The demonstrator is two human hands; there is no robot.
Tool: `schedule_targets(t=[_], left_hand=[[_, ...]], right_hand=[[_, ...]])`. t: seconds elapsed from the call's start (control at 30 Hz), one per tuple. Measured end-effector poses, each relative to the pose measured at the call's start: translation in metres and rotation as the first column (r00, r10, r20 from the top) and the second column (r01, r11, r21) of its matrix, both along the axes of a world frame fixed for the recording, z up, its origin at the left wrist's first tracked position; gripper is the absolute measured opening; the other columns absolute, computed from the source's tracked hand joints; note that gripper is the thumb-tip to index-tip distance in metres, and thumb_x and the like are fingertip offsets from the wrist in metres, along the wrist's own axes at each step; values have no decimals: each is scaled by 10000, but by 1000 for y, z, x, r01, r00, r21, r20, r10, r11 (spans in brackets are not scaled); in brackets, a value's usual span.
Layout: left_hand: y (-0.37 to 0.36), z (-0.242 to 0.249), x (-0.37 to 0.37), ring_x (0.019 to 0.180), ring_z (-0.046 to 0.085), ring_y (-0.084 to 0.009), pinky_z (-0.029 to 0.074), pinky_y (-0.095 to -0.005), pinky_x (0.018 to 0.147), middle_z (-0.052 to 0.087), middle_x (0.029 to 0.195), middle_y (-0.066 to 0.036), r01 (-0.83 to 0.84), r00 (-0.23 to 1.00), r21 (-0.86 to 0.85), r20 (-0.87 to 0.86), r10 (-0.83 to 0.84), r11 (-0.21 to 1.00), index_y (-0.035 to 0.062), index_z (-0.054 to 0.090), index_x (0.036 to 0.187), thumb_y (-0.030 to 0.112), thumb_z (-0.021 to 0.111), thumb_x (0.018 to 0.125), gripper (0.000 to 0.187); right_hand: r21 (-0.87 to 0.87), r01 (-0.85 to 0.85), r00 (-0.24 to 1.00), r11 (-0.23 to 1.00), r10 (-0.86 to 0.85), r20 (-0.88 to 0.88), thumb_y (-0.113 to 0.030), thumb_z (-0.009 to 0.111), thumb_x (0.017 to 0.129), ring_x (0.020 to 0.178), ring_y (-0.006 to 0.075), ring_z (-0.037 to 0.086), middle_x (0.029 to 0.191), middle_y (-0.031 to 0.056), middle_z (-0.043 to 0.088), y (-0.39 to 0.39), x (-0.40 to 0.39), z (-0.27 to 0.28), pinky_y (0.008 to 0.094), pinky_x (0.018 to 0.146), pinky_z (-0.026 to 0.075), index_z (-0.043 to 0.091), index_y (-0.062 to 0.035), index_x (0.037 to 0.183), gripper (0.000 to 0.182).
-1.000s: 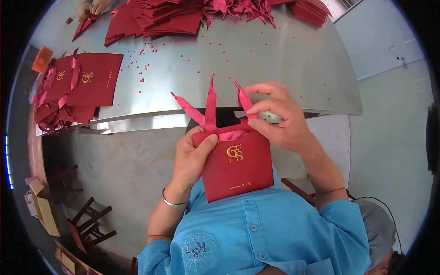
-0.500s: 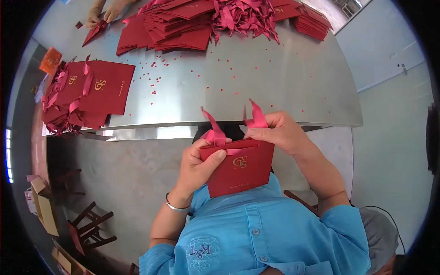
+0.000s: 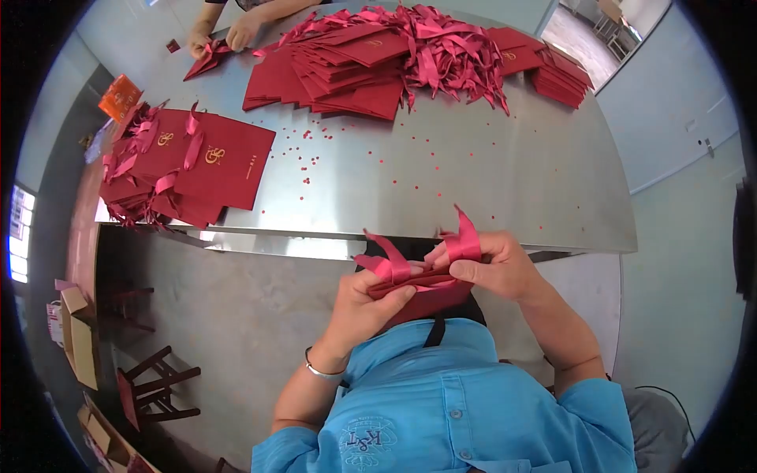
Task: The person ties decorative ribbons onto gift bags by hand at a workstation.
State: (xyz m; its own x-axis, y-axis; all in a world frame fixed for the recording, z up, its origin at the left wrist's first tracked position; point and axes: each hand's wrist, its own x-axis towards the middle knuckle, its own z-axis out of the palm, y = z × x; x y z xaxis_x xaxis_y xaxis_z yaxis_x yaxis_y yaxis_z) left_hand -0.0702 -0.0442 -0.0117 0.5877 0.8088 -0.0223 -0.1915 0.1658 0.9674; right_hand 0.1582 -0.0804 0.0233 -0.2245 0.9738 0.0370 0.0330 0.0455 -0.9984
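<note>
Dark red, a small bag (image 3: 430, 303) was held between the person's two hands, just off the near edge of the metal table (image 3: 473, 177) and close in front of a blue shirt (image 3: 410, 402). Its mouth was uppermost and its near face was steeply foreshortened. The left hand (image 3: 367, 303) was clamped on the left end of the bag's top edge, thumb on the near face, fingers behind. A left ribbon (image 3: 394, 264), pink, rose in a loose twist beside those fingers. The right hand (image 3: 501, 268) was closed around a right ribbon (image 3: 465, 240), its thumb on the near side; whether it also pinched the bag's rim I could not tell. A bracelet (image 3: 323, 369) circled the left wrist.

At the table's left lay a stack of finished-looking bags (image 3: 229, 158) with gold lettering and pink ribbons. An orange packet (image 3: 120, 97) stood near them. Toward the far side, a broad pile of red bags (image 3: 339, 79) spread beside a tangled heap of ribbons (image 3: 457, 55), with another red stack (image 3: 561, 76) to the right. Small red dots (image 3: 306, 181) were scattered over the metal. At the far left, a co-worker's hands (image 3: 243, 31) touched a red piece (image 3: 206, 61). A wooden stool (image 3: 154, 386) was on the floor at left.
</note>
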Motion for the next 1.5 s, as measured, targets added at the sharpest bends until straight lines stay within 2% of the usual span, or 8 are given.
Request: schedule_targets(t=[0.03,0.17,0.47,0.57,0.97,1.2,1.37,1.5], left_hand=[[0,-2,1,967,637,-137,521,-280,863,692,1060,-86,-10,999,13,51,9,1000,-20,678,1100,-42,653,853,250],[2,-2,-7,971,634,-136,521,-278,860,691,1066,-83,28,995,64,94,-34,998,-21,673,1107,-30,648,870,239],[14,20,-19,899,654,-137,545,-280,809,703,996,-100,-62,984,-4,169,62,998,-32,644,1083,3,593,928,166],[14,22,-15,898,668,-162,548,-304,830,701,1001,-121,3,965,-61,262,13,998,-39,586,1150,-1,560,943,212],[5,29,-11,934,650,-169,508,-302,879,648,1049,-106,14,957,-20,291,-8,1000,-59,439,1368,-3,561,932,456],[7,35,-11,877,615,-120,503,-262,839,637,997,-73,1,979,110,205,-23,994,-56,472,1337,3,563,934,417],[14,39,-8,785,597,-112,474,-229,699,621,875,-56,-175,984,5,37,175,985,-36,555,1192,2,560,926,269],[29,60,-19,778,610,-115,483,-216,691,640,923,-85,-221,970,-14,97,221,975,-29,543,1147,10,487,962,197]], right_hand=[[-117,-10,998,993,2,-68,-94,667,896,975,188,660,1055,140,699,-1,-1,3,316,862,522,690,28,1055,202],[-114,33,999,993,-34,-3,-74,659,899,961,183,665,1035,142,704,3,-5,4,309,849,531,695,28,1040,178],[-33,0,1000,999,1,26,-113,689,890,878,102,646,941,65,722,5,-9,2,259,796,513,723,-5,1013,167],[121,-35,992,992,20,121,-110,691,888,880,103,644,937,62,719,7,-11,-2,254,792,504,718,2,1019,174],[116,81,989,990,-65,-134,2,631,899,952,176,668,1023,136,708,11,-21,-7,304,848,534,653,12,1148,250],[60,76,976,995,-62,-208,-9,612,914,941,185,673,988,138,710,14,-20,-6,308,844,540,645,17,1142,231],[-55,70,979,996,-79,-186,-67,585,944,883,167,672,932,117,711,25,-29,13,293,807,540,647,48,1079,188],[2,105,994,994,-105,-34,-102,583,947,832,139,655,898,91,702,52,-45,49,274,775,526,650,52,1050,197]])
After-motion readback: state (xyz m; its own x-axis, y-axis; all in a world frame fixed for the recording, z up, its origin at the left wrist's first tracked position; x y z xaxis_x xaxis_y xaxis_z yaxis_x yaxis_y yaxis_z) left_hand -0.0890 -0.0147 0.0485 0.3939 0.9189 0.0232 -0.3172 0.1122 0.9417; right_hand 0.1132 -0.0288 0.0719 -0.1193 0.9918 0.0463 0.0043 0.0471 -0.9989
